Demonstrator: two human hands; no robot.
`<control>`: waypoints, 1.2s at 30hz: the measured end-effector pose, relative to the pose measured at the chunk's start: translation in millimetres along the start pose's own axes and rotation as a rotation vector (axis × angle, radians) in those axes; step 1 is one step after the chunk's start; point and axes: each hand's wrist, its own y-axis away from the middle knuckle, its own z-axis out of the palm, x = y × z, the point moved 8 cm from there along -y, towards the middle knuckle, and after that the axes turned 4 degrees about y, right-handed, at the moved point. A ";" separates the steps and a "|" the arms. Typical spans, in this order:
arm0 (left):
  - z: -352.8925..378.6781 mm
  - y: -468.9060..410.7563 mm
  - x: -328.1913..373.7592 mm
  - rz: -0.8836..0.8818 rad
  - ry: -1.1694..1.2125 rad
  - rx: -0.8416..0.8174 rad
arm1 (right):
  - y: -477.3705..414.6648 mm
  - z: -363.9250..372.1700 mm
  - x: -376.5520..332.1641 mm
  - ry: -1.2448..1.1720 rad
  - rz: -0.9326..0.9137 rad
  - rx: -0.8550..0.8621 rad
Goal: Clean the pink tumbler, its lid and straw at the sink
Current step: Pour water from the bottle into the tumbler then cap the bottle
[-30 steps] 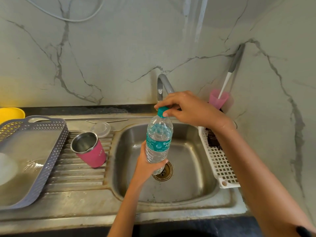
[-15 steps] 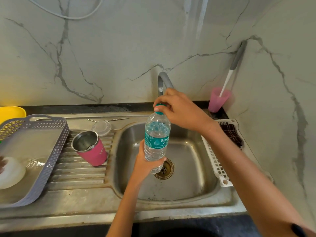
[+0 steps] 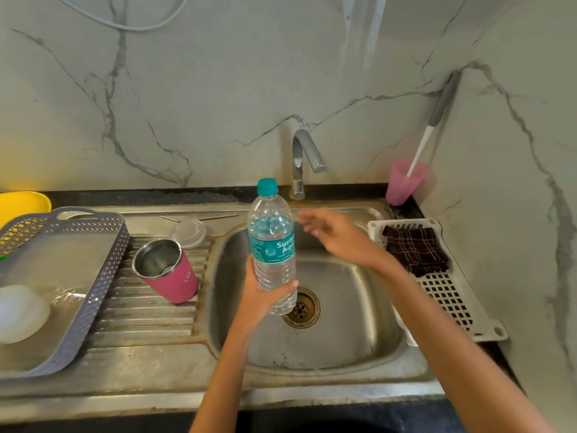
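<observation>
Upright over the sink point(image 3: 368, 348), water bottle point(image 3: 272, 245) clasped in left hand point(image 3: 263, 300); right hand point(image 3: 338, 234) beside, fingers loosely spread.

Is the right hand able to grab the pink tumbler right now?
Probably yes, with a reach across. The right hand is empty and open over the sink, but the water bottle in the left hand stands between it and the pink tumbler on the drainboard.

Dull, stained steel sink point(image 3: 368, 348); clear glossy plastic bottle point(image 3: 272, 245); pink tumbler point(image 3: 175, 273) with shiny metal inside; woven checked cloth point(image 3: 416, 250).
</observation>
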 end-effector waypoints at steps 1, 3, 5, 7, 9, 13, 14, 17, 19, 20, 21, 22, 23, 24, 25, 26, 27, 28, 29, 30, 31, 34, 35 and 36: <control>-2.3 -2.8 0.7 0.001 0.009 0.001 | 1.5 15.9 16.5 -0.034 0.065 -0.072; -6.7 -9.1 2.6 0.003 0.016 0.006 | 6.1 50.2 37.5 -0.103 0.153 -0.224; -11.1 -17.0 6.5 0.021 0.021 0.020 | 5.0 79.8 42.1 -0.131 0.151 -0.291; -13.7 -28.0 12.7 0.030 0.006 0.014 | -4.4 97.5 35.9 -0.188 0.127 -0.254; -15.7 -44.0 17.9 0.024 -0.027 -0.015 | -20.9 98.5 28.3 -0.248 0.113 -0.133; -31.1 -91.5 36.3 0.019 -0.154 0.012 | -69.5 82.9 16.5 -0.293 0.082 0.030; -35.8 -106.8 42.8 0.024 -0.201 0.034 | -86.0 78.7 15.5 -0.293 0.077 0.056; -47.0 -152.7 60.7 0.056 -0.247 0.092 | -134.5 64.2 11.5 -0.230 0.071 0.136; -52.1 -180.0 64.4 0.081 -0.206 0.128 | -164.1 58.7 13.6 -0.209 0.071 0.175; -53.0 -190.9 65.2 0.082 -0.187 0.138 | -177.3 58.1 16.2 -0.208 0.071 0.189; -52.9 -200.1 65.2 0.077 -0.172 0.143 | -189.2 58.3 18.7 -0.214 0.070 0.196; -52.1 -207.9 64.8 0.077 -0.162 0.144 | -199.1 58.7 20.9 -0.221 0.065 0.202; -51.1 -214.5 63.4 0.082 -0.154 0.140 | -206.4 58.9 22.2 -0.222 0.058 0.217; -50.6 -222.1 59.9 0.080 -0.150 0.136 | -214.7 60.6 26.4 -0.224 0.060 0.231; -50.9 -228.9 56.5 0.081 -0.143 0.133 | -221.0 61.8 29.7 -0.227 0.066 0.242; -51.2 -235.9 54.0 0.083 -0.144 0.129 | -227.3 64.0 34.7 -0.231 0.074 0.253; -51.2 -241.5 52.4 0.087 -0.142 0.125 | -232.1 65.3 38.5 -0.235 0.083 0.258; -50.8 -246.3 52.1 0.092 -0.143 0.122 | -235.9 66.0 41.8 -0.242 0.088 0.262; -50.0 -251.7 51.3 0.097 -0.144 0.119 | -241.0 66.4 45.2 -0.245 0.092 0.265; -49.3 -256.4 50.7 0.101 -0.143 0.119 | -245.0 65.9 47.2 -0.251 0.087 0.271; -48.6 -259.8 49.6 0.105 -0.139 0.124 | -248.5 65.8 49.4 -0.252 0.086 0.276; -49.5 -264.5 43.4 0.108 -0.142 0.137 | -252.7 65.9 51.6 -0.242 0.071 0.285; -49.4 -264.5 41.0 0.109 -0.153 0.139 | -253.6 66.1 52.2 -0.238 0.071 0.280; -50.2 -262.4 37.8 0.111 -0.177 0.138 | -253.2 67.3 53.6 -0.240 0.069 0.277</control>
